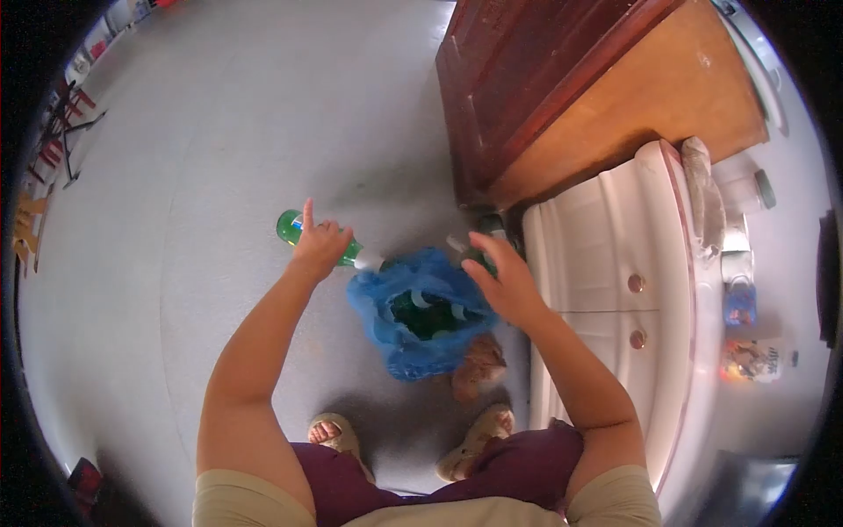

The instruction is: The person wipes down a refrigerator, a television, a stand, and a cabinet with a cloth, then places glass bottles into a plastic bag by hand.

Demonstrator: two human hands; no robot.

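My left hand (320, 247) is wrapped round a green glass bottle (288, 227), index finger stretched along it. The bottle lies roughly level, its whitish neck end pointing at a blue plastic bag (406, 361). Several dark green bottles (428, 316) show inside the bag's open mouth. At the bag's right side, my right hand (507, 283) has its thumb and fingers apart and seems to hold nothing. Just beyond those fingers stands a dark bottle-like thing (492, 227), partly hidden and blurred.
A brownish crumpled bag (479, 365) lies against the blue bag. Close on the right stands a cream cabinet (584, 263) with two knobs; a dark red wooden door or panel (527, 79) rises ahead. My sandalled feet (338, 430) are just behind the bag. Folding furniture (70, 132) stands far left.
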